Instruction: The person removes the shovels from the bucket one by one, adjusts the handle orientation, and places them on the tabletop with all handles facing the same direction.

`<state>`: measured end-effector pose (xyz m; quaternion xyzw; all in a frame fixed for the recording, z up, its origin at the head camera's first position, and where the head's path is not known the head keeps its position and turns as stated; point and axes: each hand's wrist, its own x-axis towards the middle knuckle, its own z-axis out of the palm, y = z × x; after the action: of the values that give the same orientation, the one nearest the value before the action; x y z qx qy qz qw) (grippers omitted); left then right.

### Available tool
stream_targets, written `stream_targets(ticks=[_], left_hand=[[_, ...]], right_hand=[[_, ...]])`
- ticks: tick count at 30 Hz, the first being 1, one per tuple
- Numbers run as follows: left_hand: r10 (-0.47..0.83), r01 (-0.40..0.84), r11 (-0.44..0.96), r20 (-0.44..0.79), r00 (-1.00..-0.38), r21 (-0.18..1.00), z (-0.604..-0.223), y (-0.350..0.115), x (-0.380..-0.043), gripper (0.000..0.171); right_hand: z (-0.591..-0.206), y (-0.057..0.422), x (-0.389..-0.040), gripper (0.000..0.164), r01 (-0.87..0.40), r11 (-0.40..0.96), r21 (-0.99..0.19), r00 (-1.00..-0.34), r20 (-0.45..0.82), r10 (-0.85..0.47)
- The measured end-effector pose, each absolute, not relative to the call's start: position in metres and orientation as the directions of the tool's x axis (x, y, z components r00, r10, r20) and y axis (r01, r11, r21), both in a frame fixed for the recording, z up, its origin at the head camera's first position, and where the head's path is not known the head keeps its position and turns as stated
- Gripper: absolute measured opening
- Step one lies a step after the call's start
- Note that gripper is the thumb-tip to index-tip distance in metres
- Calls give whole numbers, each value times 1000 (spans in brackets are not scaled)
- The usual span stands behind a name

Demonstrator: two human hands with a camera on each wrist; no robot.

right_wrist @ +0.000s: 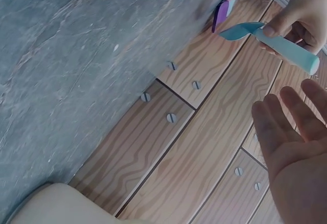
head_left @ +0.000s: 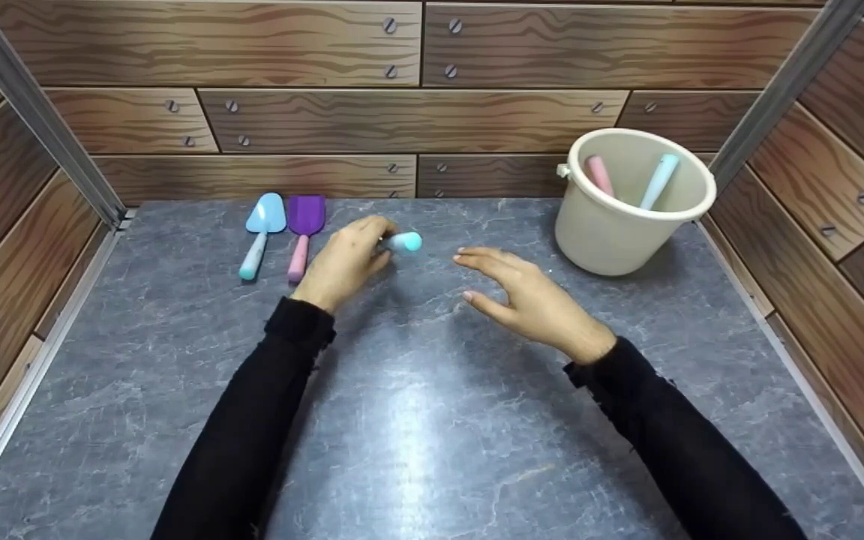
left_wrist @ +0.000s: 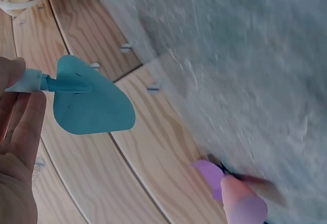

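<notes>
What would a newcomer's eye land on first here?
Probably the big cream bucket at the table's back right, with a pink handle and a pale blue handle leaning inside. Next, perhaps, the teal shovel in the left hand, just left of the empty right hand. Then a light blue shovel and a purple one lying side by side at the back left.

Bright, fairly even light reaches me, seemingly from above, and leaves a white streak of glare on the worktop (head_left: 177, 390) between my sleeves (head_left: 252, 420). Soft shadows spread below my left grip (head_left: 349, 255) and beside the bucket (head_left: 597, 240). My left wrist view looks hazy, the worktop smeared; my right wrist view shows the screws (right_wrist: 171, 117) more clearly, with my right grip (right_wrist: 296, 152) dully lit.
</notes>
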<state>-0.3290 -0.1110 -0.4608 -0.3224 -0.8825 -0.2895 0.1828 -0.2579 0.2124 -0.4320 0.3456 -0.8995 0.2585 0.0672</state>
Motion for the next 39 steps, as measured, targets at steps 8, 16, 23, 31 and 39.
stream_targets(ticks=[8,16,23,31,39], left_hand=[[428,615,655,456,-780,438,-455,-120,-345,21],[372,571,689,458,-807,447,-451,-128,-361,29],[329,537,722,467,-821,436,-451,-132,-376,33],[235,430,769,416,-878,474,-451,-134,-385,34],[143,354,769,396,-907,532,-457,-139,-393,29]], right_hand=[[-436,217,-257,60,-646,649,-401,-760,258,-596],[-439,220,-258,59,-647,647,-404,-759,255,-599],[-441,222,-257,59,-643,655,-396,-762,247,-599],[-444,224,-257,57,-641,647,-413,-762,247,-598],[-445,226,-257,56,-644,644,-412,-761,258,-596]])
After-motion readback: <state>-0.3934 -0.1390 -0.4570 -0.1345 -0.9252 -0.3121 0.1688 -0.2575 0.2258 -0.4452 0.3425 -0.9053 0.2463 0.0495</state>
